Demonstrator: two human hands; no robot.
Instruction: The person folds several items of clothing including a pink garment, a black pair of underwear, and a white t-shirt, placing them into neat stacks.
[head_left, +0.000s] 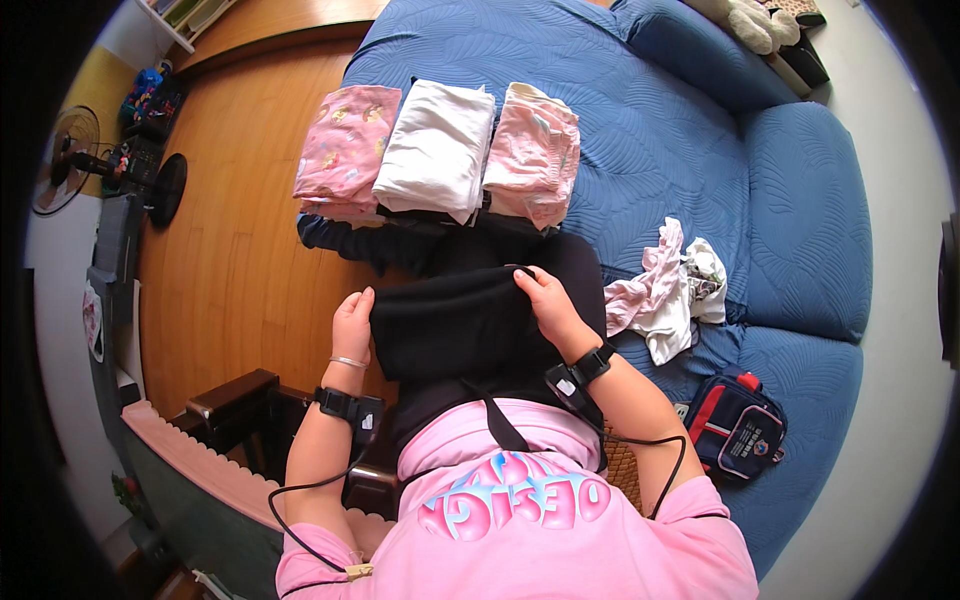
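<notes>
A folded black cloth garment (450, 322) is stretched between my two hands above my lap. My left hand (354, 326) pinches its left edge between thumb and fingers. At the upper right corner, my right hand (551, 300) grips the same garment. Beyond my knees lie three folded stacks side by side: pink printed clothes (349, 142), white clothes (439, 146) and light pink clothes (534, 150). Dark fabric (352, 240) shows under and in front of the left stack. Crumpled pink and white clothes (664, 296) lie to the right of my lap.
A blue quilted sofa cover (637, 142) spreads ahead and to the right, with a navy and red bag (739, 427) on it. At left are a wooden floor (225, 262), a standing fan (166, 189) and a dark wooden chair (232, 401). Cables hang from both my wrist straps.
</notes>
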